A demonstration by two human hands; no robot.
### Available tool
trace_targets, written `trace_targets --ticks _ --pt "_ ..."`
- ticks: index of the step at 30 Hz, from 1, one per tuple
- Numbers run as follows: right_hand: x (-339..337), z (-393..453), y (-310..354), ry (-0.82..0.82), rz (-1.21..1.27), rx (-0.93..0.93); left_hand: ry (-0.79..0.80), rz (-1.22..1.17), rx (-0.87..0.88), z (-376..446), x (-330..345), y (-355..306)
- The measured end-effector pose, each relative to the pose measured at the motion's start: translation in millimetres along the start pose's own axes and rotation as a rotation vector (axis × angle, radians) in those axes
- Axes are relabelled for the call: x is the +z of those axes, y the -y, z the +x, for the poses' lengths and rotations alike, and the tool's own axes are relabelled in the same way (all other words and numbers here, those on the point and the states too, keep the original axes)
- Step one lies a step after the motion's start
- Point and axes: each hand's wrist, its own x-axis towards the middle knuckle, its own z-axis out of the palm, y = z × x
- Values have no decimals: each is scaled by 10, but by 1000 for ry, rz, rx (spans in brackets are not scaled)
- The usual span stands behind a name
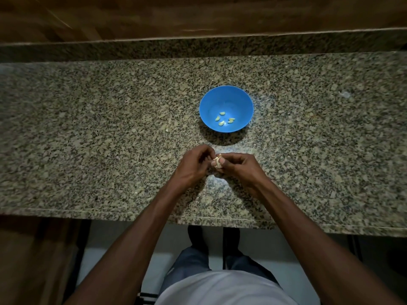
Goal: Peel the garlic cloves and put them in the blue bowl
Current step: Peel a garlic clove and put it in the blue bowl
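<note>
A blue bowl (226,93) stands on the granite counter (110,128) with several peeled garlic cloves (224,119) lying in its bottom. Just in front of the bowl, both my hands meet over the counter. My right hand (239,167) grips a pale piece of garlic (218,161) between thumb and fingers. My left hand (195,165) has its fingers curled in against the same garlic and pinches at its skin. Most of the garlic is hidden by my fingers.
The counter runs left and right, with a raised granite ledge (198,48) and a wooden wall behind it. The counter's front edge (132,213) lies close under my forearms. A few small pale flecks lie on the counter.
</note>
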Motion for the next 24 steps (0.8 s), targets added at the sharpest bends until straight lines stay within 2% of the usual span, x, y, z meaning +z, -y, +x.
trace_targets --ticks 6,9,11,13,15,17,19,22,24 --pt "52 -22 -54 -36 80 63 71 151 76 -4 32 83" --pt "115 26 -33 -108 212 180 -15 90 77 -30 122 47" --pt "164 63 4 -142 275 195 -150 -103 -59 -68 192 18" --pt "168 130 8 -179 88 59 -339 -404 -278 -118 231 31" --pt "164 194 55 -173 -352 -161 -470 -697 -443 -150 219 76" --pt "195 270 116 -103 -680 -301 -481 -812 -481 -199 190 108" --pt "274 333 153 -27 -874 -412 -472 -855 -468 -269 151 86" --pt "312 327 144 -83 -942 -510 -530 -960 -473 -340 108 31" --pt "255 223 142 -170 -752 -447 -544 -990 -452 -356 110 -16"
